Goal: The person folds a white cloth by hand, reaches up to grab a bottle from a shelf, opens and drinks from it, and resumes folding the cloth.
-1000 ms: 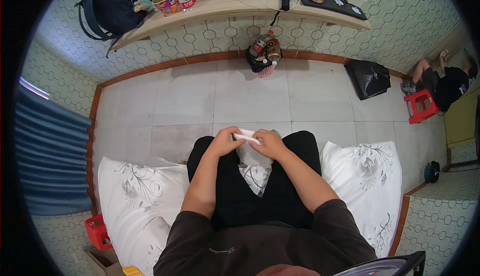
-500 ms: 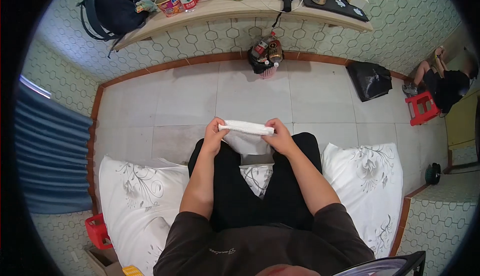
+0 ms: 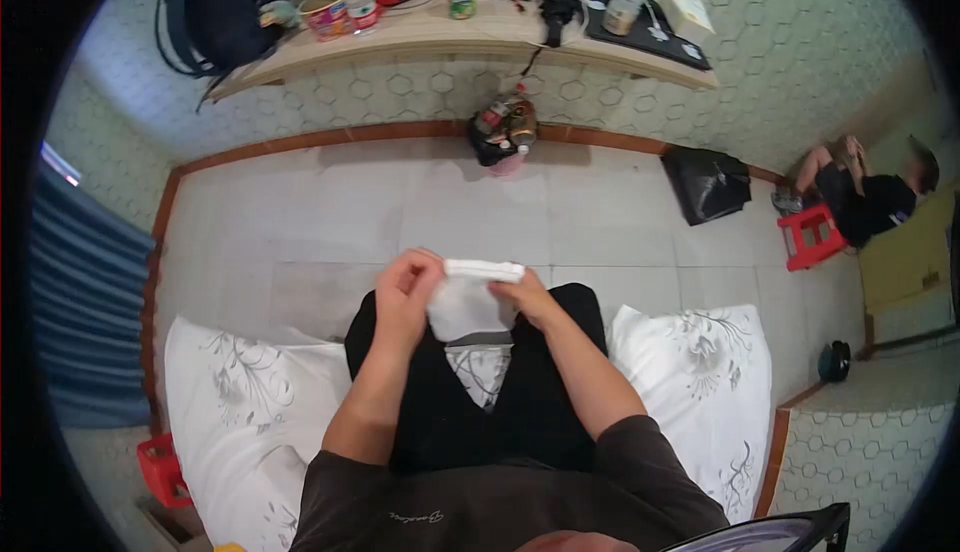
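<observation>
A white cloth (image 3: 466, 304) with a thick folded upper edge hangs between my hands, above my lap. My left hand (image 3: 409, 282) is at the cloth's left corner, its fingers curled in and closed on the edge. My right hand (image 3: 524, 294) pinches the right side, thumb in front of the cloth and fingers behind it. A grey strip shows just below the cloth, and lower down a patterned white bedsheet (image 3: 480, 372) is visible between my black-clad legs.
Ahead, a wooden shelf (image 3: 430, 44) holds bottles, a can and cables. Beneath it stands a bin (image 3: 508, 164) full of bottles. A black bag (image 3: 706, 186) lies on the floor at the right, near a person (image 3: 872, 202) on a red stool (image 3: 812, 240).
The view has shifted, so the room sits lower and further left. The cloth has opened downward from a narrow fold, and my left hand has turned with its fingers curled at the corner.
</observation>
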Demonstrator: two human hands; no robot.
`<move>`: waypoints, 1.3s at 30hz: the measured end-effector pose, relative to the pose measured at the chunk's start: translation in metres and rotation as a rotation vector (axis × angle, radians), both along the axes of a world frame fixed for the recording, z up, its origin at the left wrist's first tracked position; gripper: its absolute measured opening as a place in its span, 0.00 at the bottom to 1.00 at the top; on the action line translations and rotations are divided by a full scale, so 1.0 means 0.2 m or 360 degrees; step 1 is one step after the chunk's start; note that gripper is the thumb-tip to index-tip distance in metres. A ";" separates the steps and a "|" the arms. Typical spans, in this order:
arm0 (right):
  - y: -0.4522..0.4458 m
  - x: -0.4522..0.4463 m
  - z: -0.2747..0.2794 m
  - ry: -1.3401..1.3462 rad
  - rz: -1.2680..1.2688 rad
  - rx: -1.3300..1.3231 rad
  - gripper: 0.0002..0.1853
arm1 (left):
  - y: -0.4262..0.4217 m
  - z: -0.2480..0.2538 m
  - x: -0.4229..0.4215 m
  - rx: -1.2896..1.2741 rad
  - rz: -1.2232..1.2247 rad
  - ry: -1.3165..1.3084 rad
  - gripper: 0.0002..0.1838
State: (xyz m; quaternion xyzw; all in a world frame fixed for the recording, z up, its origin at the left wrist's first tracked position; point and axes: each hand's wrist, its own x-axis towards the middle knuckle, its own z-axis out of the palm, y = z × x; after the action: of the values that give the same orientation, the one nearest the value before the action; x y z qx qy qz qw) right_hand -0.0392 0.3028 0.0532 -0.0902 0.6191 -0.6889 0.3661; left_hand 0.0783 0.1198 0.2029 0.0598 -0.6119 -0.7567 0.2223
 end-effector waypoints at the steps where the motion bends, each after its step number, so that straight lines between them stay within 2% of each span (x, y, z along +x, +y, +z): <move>1: -0.02 0.01 -0.01 -0.0014 0.0024 -0.0008 0.17 | 0.06 0.19 0.07 0.0171 -0.0352 0.0235 0.05; 2: -0.03 0.01 -0.01 0.0033 0.0032 0.0050 0.16 | 0.14 0.40 0.12 0.0108 -0.0666 0.0543 0.02; 3: -0.02 0.01 -0.01 0.0084 0.0032 0.0112 0.16 | 0.20 0.58 0.20 0.0130 -0.0876 0.0603 0.02; 5: 0.00 0.00 0.02 0.0207 0.0038 0.0236 0.15 | 0.36 0.88 0.27 0.0085 -0.0998 0.0907 0.12; 6: 0.01 0.01 0.02 0.0214 0.0045 0.0237 0.15 | 0.37 0.93 0.30 0.0083 -0.0991 0.0913 0.12; 8: 0.01 0.02 0.02 0.0169 0.0002 0.0196 0.15 | 0.40 1.00 0.33 0.0213 -0.1240 0.0869 0.12; 10: 0.02 0.03 0.03 0.0119 -0.0067 0.0149 0.16 | 0.43 1.03 0.35 0.0345 -0.1515 0.0807 0.17; 11: 0.03 0.03 0.03 0.0126 -0.0083 0.0141 0.16 | 0.45 1.03 0.36 0.0338 -0.1534 0.0809 0.17; 15: 0.06 0.05 0.04 0.0168 -0.0090 0.0168 0.16 | 0.54 1.01 0.45 0.0924 -0.1718 0.0603 0.12; 26: 0.06 0.06 -0.02 0.0265 -0.0169 0.0026 0.17 | 0.72 1.04 0.62 0.1180 -0.1806 0.0738 0.12; 31: 0.08 0.07 -0.01 0.0289 -0.0200 0.0020 0.17 | 0.76 1.13 0.69 0.1220 -0.1727 0.0572 0.08; 35: 0.10 0.09 -0.02 0.0252 -0.0373 -0.0042 0.17 | 0.78 1.11 0.62 0.0735 -0.1046 0.1059 0.13; 36: 0.12 0.09 0.00 0.0254 -0.0383 -0.0043 0.17 | 0.76 1.11 0.59 0.0737 -0.1057 0.1058 0.13; 39: 0.16 0.10 0.09 0.0355 -0.0558 0.0085 0.17 | 0.56 1.11 0.47 -0.0605 -0.0681 0.1550 0.08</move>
State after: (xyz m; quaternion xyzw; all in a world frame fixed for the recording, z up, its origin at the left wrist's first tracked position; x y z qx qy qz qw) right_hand -0.0190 0.3342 0.0720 -0.0471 0.6800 -0.7112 0.1721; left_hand 0.1727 0.2320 0.4244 -0.4628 -0.5627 -0.6016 0.3275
